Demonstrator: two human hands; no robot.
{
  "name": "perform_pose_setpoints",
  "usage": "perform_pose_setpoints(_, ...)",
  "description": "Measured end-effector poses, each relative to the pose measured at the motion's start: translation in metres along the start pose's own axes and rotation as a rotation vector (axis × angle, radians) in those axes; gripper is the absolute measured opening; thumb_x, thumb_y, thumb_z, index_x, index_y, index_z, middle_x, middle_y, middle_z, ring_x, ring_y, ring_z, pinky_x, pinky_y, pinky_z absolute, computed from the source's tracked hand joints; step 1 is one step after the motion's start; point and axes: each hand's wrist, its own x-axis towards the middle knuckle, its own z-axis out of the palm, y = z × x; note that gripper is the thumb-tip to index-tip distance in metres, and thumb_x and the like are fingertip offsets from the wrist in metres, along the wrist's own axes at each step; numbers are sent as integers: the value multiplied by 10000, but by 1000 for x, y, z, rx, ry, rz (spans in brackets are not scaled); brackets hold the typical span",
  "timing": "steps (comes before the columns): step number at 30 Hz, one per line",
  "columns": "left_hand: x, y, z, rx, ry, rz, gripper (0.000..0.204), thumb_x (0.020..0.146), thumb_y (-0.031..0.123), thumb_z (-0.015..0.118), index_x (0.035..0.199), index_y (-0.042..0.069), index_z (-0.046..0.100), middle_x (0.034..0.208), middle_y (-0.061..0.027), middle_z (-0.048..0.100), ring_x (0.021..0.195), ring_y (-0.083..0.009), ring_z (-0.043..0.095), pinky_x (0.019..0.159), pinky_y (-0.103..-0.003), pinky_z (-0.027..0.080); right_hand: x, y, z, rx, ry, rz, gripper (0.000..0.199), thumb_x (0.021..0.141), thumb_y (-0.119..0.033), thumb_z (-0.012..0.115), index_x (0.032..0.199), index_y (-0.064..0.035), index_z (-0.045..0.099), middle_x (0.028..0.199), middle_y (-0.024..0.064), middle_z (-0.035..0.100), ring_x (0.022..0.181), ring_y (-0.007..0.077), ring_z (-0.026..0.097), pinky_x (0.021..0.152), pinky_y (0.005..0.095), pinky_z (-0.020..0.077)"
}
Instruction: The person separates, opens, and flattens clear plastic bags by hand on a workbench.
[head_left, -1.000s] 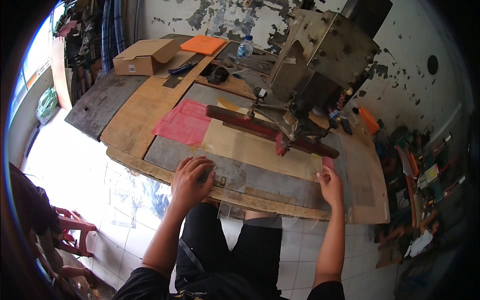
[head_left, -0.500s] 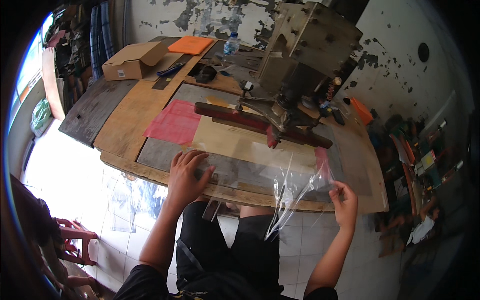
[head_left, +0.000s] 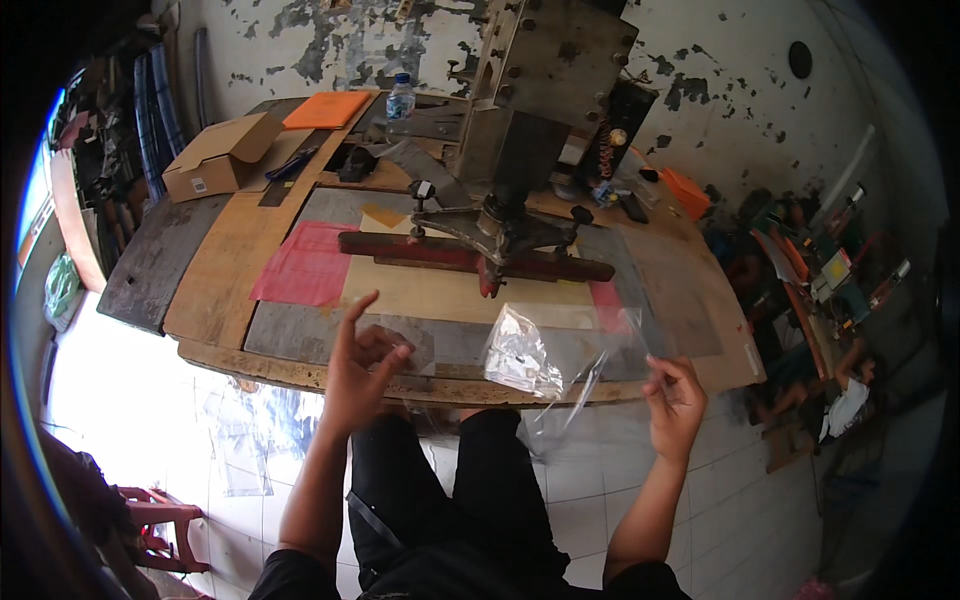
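Pinches clear film [head_left: 545, 372], likely light, limp and slippery, best held by corners, in right grip [head_left: 676, 406] above tabletop's near edge [head_left: 290, 373], but cannot tell the state of left grip [head_left: 360, 370].

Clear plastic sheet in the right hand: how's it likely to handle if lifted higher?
Probably floppy: the clear plastic sheet is visibly creased and bent. Likely light, since the right hand seems to hold it by just a fingertip pinch. Possibly slippery, given its glossy glare.
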Motion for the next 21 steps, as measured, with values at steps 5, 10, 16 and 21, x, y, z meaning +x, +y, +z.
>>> perform_pose_setpoints(5, 20, 0, -34, -43, 91, 68, 750, 972, 27, 734, 1615, 46, 349, 980, -56, 704, 850, -102, 667, 750, -243, 516, 3, 12, 16, -33, 3, 30, 239, 921, -31, 795, 1151, 7, 743, 928, 26, 585, 812, 112, 603, 789, 274, 505)
perform_pose_setpoints(10, 28, -22, -47, -3, 135, 98, 707, 963, 39, 747, 1574, 20, 392, 935, -40, 683, 784, -77, 625, 690, -214, 477, 5, 40, 41, -153, -29, 65, 235, 916, -83, 823, 1134, -29, 754, 900, 28, 599, 811, 119, 629, 783, 275, 510)
perform_pose_setpoints(16, 21, -24, -42, -31, 238, 54, 513, 959, 5, 749, 1400, 50, 491, 945, -32, 686, 825, -74, 629, 731, -212, 476, -3, 92, 65, -211, 18, 163, 233, 940, -147, 819, 1126, -24, 753, 930, 23, 626, 845, 132, 602, 782, 281, 493)
perform_pose_setpoints(21, 22, -26, -46, 7, 195, 41, 467, 968, -9, 740, 1368, 46, 506, 986, -64, 719, 911, -102, 705, 786, -221, 515, -9, 110, 59, -217, 54, 153, 296, 942, -239, 829, 1121, -15, 757, 949, 14, 647, 831, 126, 569, 774, 280, 478)
